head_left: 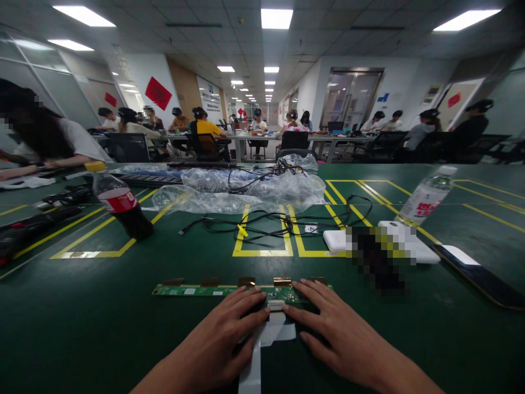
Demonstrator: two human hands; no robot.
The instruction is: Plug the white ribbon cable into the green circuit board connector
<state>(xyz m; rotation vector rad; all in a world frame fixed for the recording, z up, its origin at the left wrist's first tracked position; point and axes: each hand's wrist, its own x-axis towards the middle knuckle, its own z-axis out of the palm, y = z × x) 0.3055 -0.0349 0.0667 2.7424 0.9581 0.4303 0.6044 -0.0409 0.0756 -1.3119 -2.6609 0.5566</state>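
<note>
A long, narrow green circuit board (pixel 192 290) lies across the table in front of me, with copper-coloured flex tabs along its far edge. At its middle, a white flat ribbon cable (pixel 251 364) meets a pale connector (pixel 276 305) and runs back toward me. My left hand (pixel 232 325) rests with outstretched fingers on the board, its index fingertip beside the connector. On the other side of the connector is my right hand (pixel 334 328), fingers spread, the fingertips touching the board and the connector's edge. Parts of the board are hidden under both hands.
Beyond the board lie tangled black cables (pixel 262 227) and clear plastic wrap (pixel 246 189). A cola bottle (pixel 118 200) stands left; a clear bottle (pixel 426 197), white boxes (pixel 422 249) and a dark phone-like slab (pixel 484 273) are right. A person (pixel 49 126) sits at far left.
</note>
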